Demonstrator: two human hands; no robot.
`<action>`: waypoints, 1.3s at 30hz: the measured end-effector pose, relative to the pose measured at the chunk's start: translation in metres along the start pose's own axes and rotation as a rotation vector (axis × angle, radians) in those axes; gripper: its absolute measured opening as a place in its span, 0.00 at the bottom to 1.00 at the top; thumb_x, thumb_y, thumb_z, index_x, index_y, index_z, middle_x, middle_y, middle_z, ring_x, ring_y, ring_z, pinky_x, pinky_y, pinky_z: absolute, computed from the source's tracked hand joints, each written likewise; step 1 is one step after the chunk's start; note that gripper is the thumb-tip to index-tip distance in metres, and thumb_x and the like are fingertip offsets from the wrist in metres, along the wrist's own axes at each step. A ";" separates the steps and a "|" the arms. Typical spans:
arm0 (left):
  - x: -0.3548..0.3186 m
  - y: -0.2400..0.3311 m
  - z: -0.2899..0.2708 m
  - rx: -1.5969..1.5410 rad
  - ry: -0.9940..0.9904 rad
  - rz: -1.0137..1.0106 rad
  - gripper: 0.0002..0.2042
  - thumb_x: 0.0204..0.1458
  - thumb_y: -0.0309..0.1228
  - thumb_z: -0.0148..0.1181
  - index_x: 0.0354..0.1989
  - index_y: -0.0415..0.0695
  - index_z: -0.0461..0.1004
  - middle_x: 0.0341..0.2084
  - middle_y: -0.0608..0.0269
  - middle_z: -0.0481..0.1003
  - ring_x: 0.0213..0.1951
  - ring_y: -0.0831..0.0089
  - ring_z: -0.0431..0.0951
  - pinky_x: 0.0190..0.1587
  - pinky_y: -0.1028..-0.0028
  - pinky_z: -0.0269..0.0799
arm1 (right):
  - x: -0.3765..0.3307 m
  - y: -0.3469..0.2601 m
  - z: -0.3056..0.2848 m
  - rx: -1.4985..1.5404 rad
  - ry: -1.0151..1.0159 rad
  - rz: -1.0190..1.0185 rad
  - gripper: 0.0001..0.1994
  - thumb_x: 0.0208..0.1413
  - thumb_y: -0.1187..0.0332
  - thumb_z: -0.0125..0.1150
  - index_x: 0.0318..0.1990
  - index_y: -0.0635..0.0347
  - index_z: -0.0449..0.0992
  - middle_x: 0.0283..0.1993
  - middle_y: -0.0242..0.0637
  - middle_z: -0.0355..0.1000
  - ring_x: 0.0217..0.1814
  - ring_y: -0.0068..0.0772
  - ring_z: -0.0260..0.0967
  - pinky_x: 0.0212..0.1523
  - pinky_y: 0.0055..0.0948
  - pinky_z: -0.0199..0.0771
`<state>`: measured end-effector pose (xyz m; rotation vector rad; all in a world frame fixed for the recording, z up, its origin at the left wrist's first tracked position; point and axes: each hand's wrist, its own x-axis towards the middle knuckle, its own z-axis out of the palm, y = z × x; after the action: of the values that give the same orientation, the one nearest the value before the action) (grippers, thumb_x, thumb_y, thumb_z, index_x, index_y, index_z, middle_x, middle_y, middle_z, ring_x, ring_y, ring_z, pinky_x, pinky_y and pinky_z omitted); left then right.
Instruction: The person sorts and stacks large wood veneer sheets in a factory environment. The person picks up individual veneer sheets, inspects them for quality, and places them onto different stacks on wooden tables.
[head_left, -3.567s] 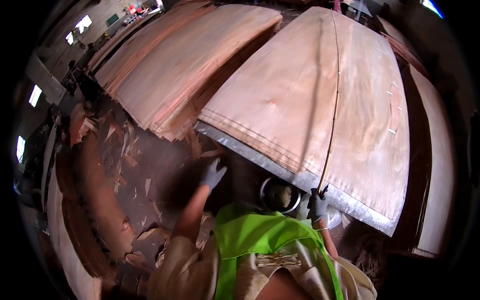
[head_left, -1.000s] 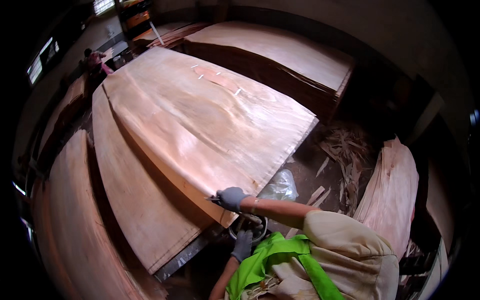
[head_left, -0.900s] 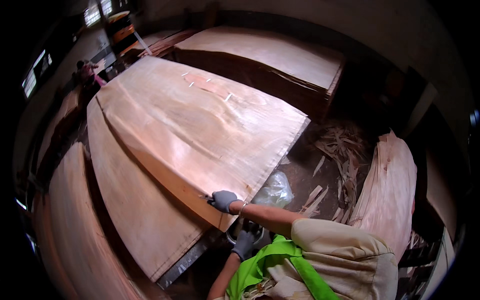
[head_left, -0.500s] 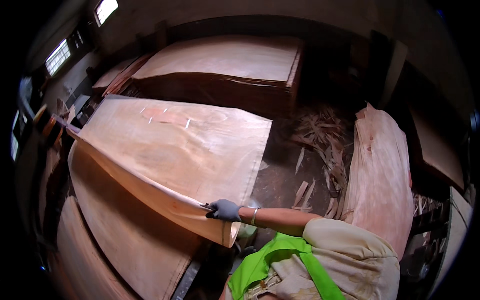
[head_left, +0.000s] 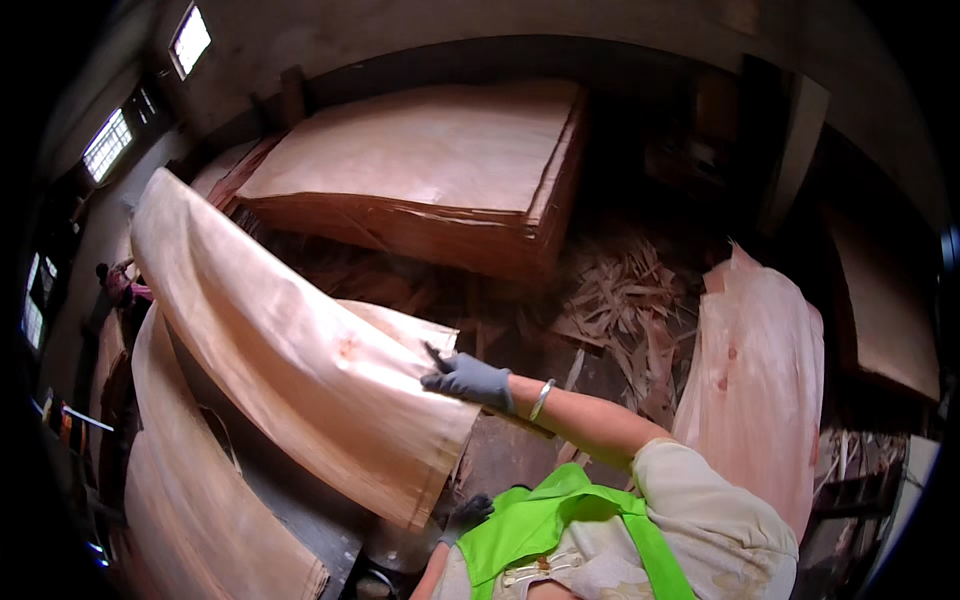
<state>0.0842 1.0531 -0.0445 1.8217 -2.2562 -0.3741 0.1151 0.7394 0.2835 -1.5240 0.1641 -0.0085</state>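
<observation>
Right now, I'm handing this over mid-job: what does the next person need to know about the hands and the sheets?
Right hand, gloved, grips the near edge of the lifted veneer sheet, which sags in mid-air.
Left hand, gloved, is low under the sheet's corner; whether it grips is hidden.
Tall stack lies beyond, a draped pile on the right, scraps on the floor.
Sheet lifted, not yet laid down.

gloves: grey, both hands | wrist: silver bangle | shirt: beige, short sleeves | vest: neon green
</observation>
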 end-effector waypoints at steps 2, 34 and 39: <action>0.038 -0.018 -0.013 -0.262 -0.033 -0.243 0.09 0.50 0.33 0.46 0.38 0.47 0.69 0.38 0.59 0.70 0.47 0.61 0.67 0.51 0.65 0.63 | 0.023 0.004 -0.050 0.037 0.029 -0.067 0.19 0.49 0.53 0.61 0.32 0.65 0.77 0.26 0.26 0.67 0.29 0.18 0.58 0.31 0.23 0.61; 0.522 -0.394 -0.196 -1.123 3.072 -0.401 0.31 0.50 0.56 0.41 0.56 0.46 0.62 0.56 0.59 0.62 0.57 0.61 0.61 0.59 0.61 0.54 | 0.437 -0.108 -0.921 -0.146 0.108 0.076 0.15 0.53 0.63 0.58 0.38 0.69 0.74 0.33 0.29 0.70 0.33 0.18 0.64 0.34 0.20 0.65; 0.522 -0.435 -0.199 -0.893 2.738 -0.947 0.29 0.54 0.51 0.37 0.55 0.39 0.62 0.53 0.56 0.65 0.57 0.62 0.61 0.61 0.63 0.50 | 0.498 -0.091 -0.982 -0.249 0.071 0.103 0.15 0.54 0.63 0.57 0.39 0.69 0.73 0.33 0.29 0.70 0.34 0.18 0.63 0.35 0.20 0.64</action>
<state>0.4412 0.4435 0.0047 0.7523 0.6057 0.6175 0.5060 -0.2938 0.2861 -1.7626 0.3091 0.0415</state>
